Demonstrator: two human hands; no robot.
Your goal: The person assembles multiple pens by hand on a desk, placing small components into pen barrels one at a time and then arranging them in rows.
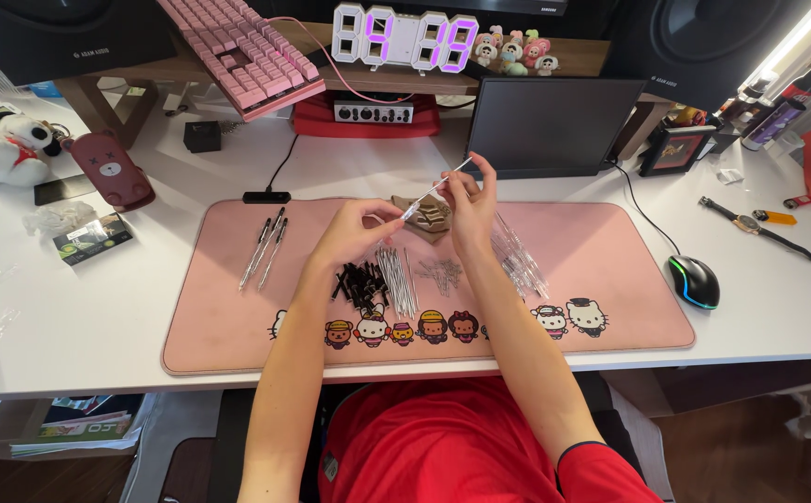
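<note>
Pink keyboard (pixel 242 51), mouse (pixel 694 281), wristwatch (pixel 750 224)

Both hands raised together, left hand (pixel 354 233) and right hand (pixel 470 200) pinching.

Clear pen barrel (pixel 435 188) held above pink mat, centre of frame.
Thin transparent tube, tilted, lower end toward centre-left, upper end up-right near the dark screen's lower left corner. Left hand (pixel 354 233) pinches the lower tip, right hand (pixel 470 200) grips the middle and upper part with its fingertips. Barrel is off the mat, its inside too small to make out.
</note>
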